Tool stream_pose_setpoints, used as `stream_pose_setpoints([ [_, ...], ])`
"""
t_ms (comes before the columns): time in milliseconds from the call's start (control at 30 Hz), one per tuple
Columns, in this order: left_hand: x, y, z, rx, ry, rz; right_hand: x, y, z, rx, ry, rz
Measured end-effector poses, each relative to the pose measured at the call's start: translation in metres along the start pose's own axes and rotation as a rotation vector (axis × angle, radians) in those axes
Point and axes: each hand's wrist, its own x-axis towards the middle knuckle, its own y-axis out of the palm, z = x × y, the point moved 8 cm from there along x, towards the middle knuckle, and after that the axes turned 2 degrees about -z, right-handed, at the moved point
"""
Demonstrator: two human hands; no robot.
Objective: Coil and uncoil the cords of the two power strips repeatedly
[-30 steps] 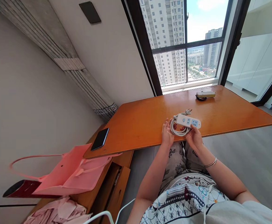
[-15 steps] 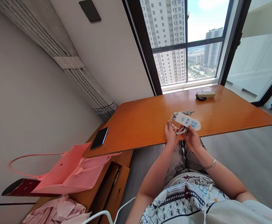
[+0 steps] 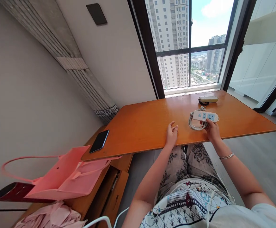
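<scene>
My right hand (image 3: 212, 130) grips a white power strip (image 3: 205, 116) with its white cord coiled (image 3: 194, 124) beneath it, holding it low over the orange table (image 3: 147, 123) to the right of centre. Blue sockets show on the strip's top face. My left hand (image 3: 171, 134) rests near the table's front edge, fingers loosely apart, holding nothing, a short way left of the strip.
A second, beige power strip with a dark cord (image 3: 207, 99) lies at the far edge by the window. A black phone (image 3: 99, 141) lies on the table's left corner. A pink bag (image 3: 64, 177) and pink cloth (image 3: 54, 218) sit on a lower wooden cabinet at left.
My left hand has let go of the coiled cord. My right hand has carried the power strip to the right and farther from me.
</scene>
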Motion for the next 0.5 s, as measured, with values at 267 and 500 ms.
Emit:
stream_pose_setpoints([
  [267, 0.017, -0.022, 0.003, 0.249, 0.021, 0.034, 0.096, -0.083, 0.073, -0.533, 0.026, -0.298],
  [500, 0.005, -0.005, -0.013, 0.392, 0.11, 0.166, 0.136, -0.095, 0.085, -0.825, -0.146, -0.331],
])
